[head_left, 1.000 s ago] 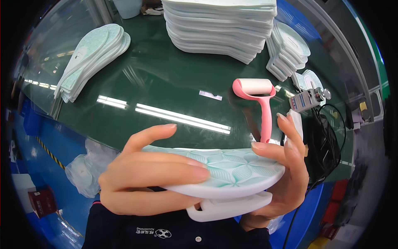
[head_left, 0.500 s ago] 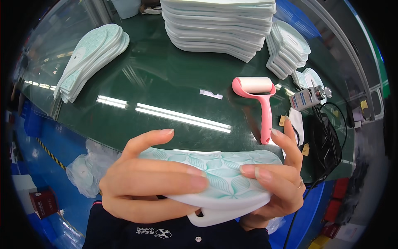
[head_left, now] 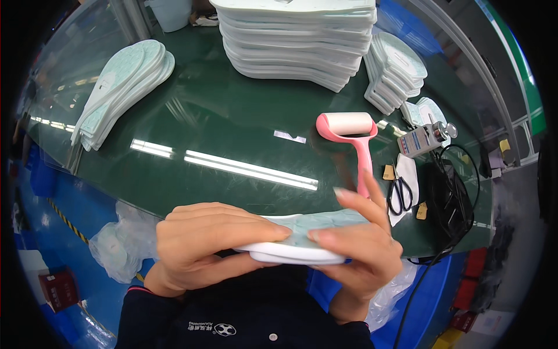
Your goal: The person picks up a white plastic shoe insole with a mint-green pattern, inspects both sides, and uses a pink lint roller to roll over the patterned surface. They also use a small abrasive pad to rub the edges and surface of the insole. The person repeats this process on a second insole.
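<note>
Both hands hold a curved white panel [head_left: 297, 253] with a pale green leaf pattern on its top face. It is tipped so that its thick white edge shows toward me. My left hand [head_left: 212, 244] grips its left part, fingers on the patterned face. At the right part, my right hand [head_left: 363, 247] has fingertips on the face and other fingers beneath, with one finger raised. Both hands cover the panel's ends. Beyond the right hand lies a pink-handled lint roller [head_left: 350, 125], its handle's lower end close behind the raised finger.
A tall stack of white panels [head_left: 296, 52] stands at the back. Patterned panels lie in piles at left [head_left: 119, 93] and right [head_left: 395, 70]. At right are a metal-topped bottle [head_left: 419, 141], dark scissors [head_left: 400, 196] on a white cloth and a black bag [head_left: 446, 203]. A plastic bag [head_left: 122, 247] hangs lower left.
The panel has tipped, showing more of its edge and less of its patterned face. Both hands have turned with it, and the left fingers have closed together. The scissors have come into sight.
</note>
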A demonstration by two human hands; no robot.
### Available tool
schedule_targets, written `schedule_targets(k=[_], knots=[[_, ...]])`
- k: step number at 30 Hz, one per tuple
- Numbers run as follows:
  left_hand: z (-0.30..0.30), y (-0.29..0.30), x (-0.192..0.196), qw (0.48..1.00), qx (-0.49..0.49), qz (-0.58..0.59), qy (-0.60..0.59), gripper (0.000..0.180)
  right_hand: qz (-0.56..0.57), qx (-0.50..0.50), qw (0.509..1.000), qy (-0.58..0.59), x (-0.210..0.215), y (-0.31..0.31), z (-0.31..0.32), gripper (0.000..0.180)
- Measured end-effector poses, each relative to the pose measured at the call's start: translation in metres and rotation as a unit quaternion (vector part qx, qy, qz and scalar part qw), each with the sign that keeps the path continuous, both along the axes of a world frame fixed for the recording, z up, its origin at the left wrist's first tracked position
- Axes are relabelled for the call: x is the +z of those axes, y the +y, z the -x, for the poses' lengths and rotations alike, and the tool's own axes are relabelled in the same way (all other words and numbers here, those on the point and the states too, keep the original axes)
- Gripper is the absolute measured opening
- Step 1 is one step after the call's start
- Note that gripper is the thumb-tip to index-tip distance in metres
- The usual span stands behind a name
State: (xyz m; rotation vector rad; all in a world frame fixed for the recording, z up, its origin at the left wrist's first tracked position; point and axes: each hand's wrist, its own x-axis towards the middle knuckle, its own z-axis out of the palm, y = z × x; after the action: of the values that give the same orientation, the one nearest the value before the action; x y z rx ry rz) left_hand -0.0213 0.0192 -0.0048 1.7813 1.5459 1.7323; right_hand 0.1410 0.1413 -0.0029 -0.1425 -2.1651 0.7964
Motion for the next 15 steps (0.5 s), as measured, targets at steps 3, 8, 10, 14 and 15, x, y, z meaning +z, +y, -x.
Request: schedule_targets(k=[3,8,10,14,15], knots=[[0.004,-0.001,-0.001,0.998,0.035,-0.01,0.045,0.019,0.116,-0.08,0.99,-0.027,0.0,0.028,-0.001,0.048],[0.013,-0.01,0.022,0.985,0.005,0.006,0.17,0.019,0.028,-0.356,0.902,-0.243,-0.047,0.079,-0.013,0.043],[0.018,-0.013,0.024,0.98,-0.024,-0.015,0.195,0.02,0.201,-0.329,0.885,-0.26,-0.05,0.076,-0.004,0.036],[0.021,-0.019,0.032,0.973,-0.03,0.014,0.229,0.019,0.101,-0.366,0.91,-0.167,-0.05,0.073,-0.009,0.03],[0.022,-0.023,0.033,0.973,-0.021,0.02,0.231,0.018,0.112,-0.379,0.908,-0.141,-0.037,0.069,-0.01,0.028]])
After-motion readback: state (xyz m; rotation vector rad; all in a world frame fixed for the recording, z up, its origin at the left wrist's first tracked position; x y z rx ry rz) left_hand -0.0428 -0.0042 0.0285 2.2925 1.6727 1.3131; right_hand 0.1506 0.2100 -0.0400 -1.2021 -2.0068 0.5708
